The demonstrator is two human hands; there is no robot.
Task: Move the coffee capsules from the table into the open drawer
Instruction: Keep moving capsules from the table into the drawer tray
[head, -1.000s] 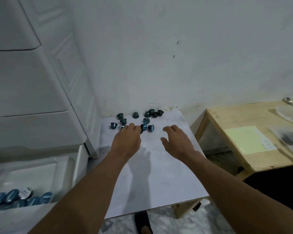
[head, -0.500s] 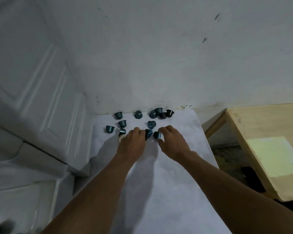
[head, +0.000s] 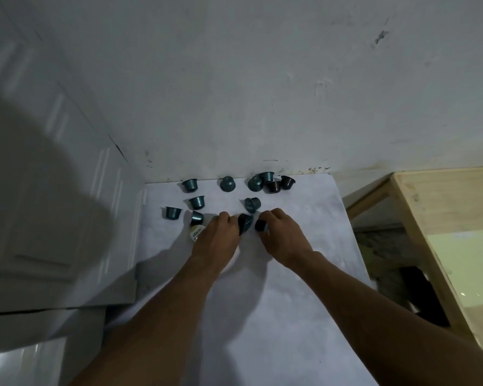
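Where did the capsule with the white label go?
It lies on its side on the white table, touching the left hand on its left, just below another capsule.

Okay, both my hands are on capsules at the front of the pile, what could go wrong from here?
1. The left hand and right hand each seem to pinch a capsule only at the fingertips; one may slip on the lift.
2. Loose capsules lie close by, like the tipped capsule beside the left hand; a knuckle could roll it toward the white table edge.
3. The drawer is out of view, so the drop might miss.
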